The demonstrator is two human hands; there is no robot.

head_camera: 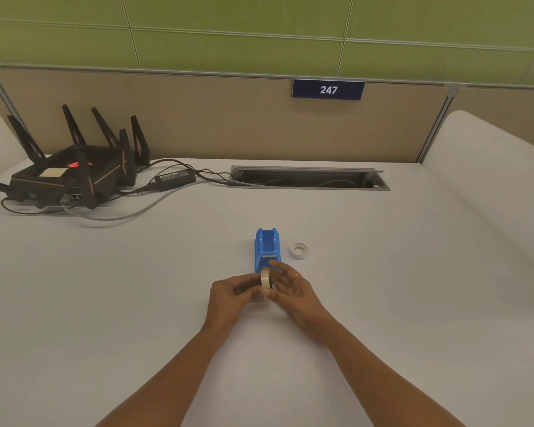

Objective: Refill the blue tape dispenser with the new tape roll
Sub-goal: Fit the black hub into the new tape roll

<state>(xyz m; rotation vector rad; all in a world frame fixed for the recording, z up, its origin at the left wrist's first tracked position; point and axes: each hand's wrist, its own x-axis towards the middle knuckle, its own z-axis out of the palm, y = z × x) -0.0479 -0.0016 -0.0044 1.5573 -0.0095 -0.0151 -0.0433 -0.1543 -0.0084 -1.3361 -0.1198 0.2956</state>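
From the head camera, both hands meet over the white desk [383, 288], just in front of the blue tape dispenser [267, 246]. The left hand [232, 295] and right hand [293, 291] pinch the new tape roll [265, 278] between them, fingers closed on it, the roll standing on edge. An empty tape core [299, 250] lies just right of the dispenser. A black router [71, 172] sits far left.

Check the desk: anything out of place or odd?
Nothing damaged or spilled. The small white ring lying flat right of the blue tape dispenser looks like a spent core. The dispenser's cradle is empty; both hands hold the new tape roll just in front.
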